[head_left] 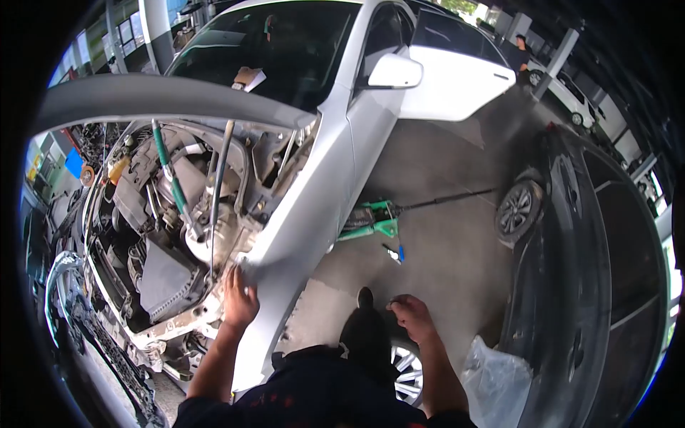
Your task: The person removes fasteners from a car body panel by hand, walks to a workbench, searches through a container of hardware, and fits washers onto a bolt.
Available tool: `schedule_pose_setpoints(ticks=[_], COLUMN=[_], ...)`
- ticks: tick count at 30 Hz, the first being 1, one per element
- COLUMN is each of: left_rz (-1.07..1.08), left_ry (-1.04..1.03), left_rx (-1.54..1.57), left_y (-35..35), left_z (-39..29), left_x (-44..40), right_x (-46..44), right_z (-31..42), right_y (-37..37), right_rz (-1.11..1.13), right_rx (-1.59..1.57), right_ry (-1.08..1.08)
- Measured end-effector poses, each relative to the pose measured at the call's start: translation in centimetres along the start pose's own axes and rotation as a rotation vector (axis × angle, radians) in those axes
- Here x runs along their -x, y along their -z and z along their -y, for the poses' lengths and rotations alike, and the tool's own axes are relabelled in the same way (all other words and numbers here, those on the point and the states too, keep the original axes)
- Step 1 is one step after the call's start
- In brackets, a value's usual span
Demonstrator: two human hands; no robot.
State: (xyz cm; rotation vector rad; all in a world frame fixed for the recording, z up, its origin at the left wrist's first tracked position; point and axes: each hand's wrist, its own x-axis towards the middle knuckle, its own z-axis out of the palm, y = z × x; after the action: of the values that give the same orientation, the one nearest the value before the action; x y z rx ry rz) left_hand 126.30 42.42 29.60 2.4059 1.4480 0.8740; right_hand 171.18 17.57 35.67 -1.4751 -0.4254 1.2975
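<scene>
White sedan-style car (332, 164), its hood (178, 98) raised over a crowded engine bay (168, 282), stands beneath a person's left hand (241, 298), fingers extended, unclenched, at the fender's inner edge. The right hand (412, 317) curls above the grey floor (457, 292); whether its fingers grasp anything cannot be told. Beyond, a green floor jack (371, 220) sits between the car and a black vehicle (560, 285).

This is a car repair workshop: a white car (360, 146) stands with its hood (178, 96) raised and engine bay (168, 274) exposed, a green floor jack (387, 226) rests on the grey floor (449, 285) at its side, a dark car (564, 264) stands nearby, and another vehicle (569, 98) shows further back near a pillar (558, 60)
</scene>
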Motion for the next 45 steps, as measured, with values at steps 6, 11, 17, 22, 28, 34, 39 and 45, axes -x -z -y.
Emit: schedule_pose_setpoints(ticks=[6, 11, 17, 22, 28, 34, 39, 45], left_rz=[-0.052, -0.191, -0.226, -0.359, -0.422, -0.466, -0.456, -0.473], left_ry=[0.238, 0.549, 0.781, 0.733, 0.669, 0.636, 0.612, 0.528], left_rx=[-0.163, -0.338, -0.423, -0.576, -0.599, -0.635, -0.689, -0.699], left_y=[-1.7, -5.8, -6.4, -8.2, -7.4, -8.8, -8.9, -9.9], left_z=[-4.8, -8.7, -10.6, -9.1, -9.2, -8.5, -8.1, -6.2], left_x=[-1.4, -4.6, -7.9, -7.8, -8.8, -8.4, -7.9, -5.2], right_x=[-19.0, -29.9, -35.6, -40.6, -45.3, -49.6, -49.0, -50.2], right_z=[3.5, 3.4, 6.0, 3.2, -0.7, -8.0, -15.8, -28.1], right_y=[3.1, 4.1, 3.0, 1.3, -2.3, -6.8, -9.1, -13.5], right_rz=[0.305, 0.606, 0.873, 1.014, 1.308, 1.582, 1.566, 1.632], right_rx=[0.418, 0.754, 0.986, 1.037, 1.137, 1.273, 1.043, 0.719], right_ry=[0.031, 0.038, -0.074, -0.049, -0.147, -0.050, -0.276, 0.133])
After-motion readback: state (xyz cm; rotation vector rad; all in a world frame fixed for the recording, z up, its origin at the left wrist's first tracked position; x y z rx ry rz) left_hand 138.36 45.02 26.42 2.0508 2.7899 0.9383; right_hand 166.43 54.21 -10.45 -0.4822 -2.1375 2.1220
